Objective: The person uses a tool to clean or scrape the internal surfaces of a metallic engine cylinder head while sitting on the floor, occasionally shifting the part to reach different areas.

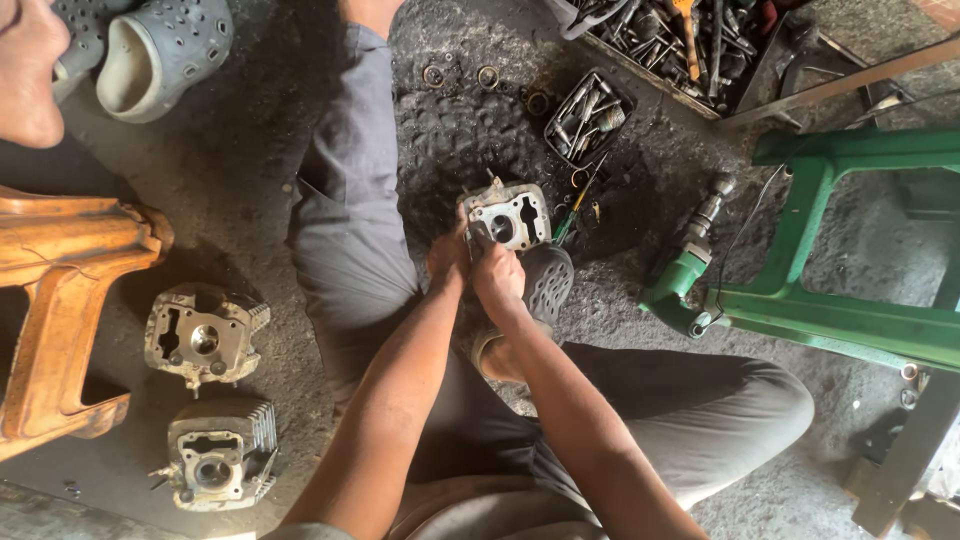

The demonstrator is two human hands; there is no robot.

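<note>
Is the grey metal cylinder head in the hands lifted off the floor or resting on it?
Lifted: both hands, left hand and right hand, grip the grey metal cylinder head from below, its ported face towards the camera, above the dark floor.

Floor (240, 170): dark, gritty concrete, oil-stained. Green metal frame (850, 320) at right; orange wooden stand (60, 300) at left. Lighting even, daylight.

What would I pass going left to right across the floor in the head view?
Orange-brown wooden frame → two grey metal cylinder heads lying on the floor → cleaner grey cylinder head gripped by both hands, left hand and right hand → small black tray of metal bits → green power tool → green metal stand.
</note>
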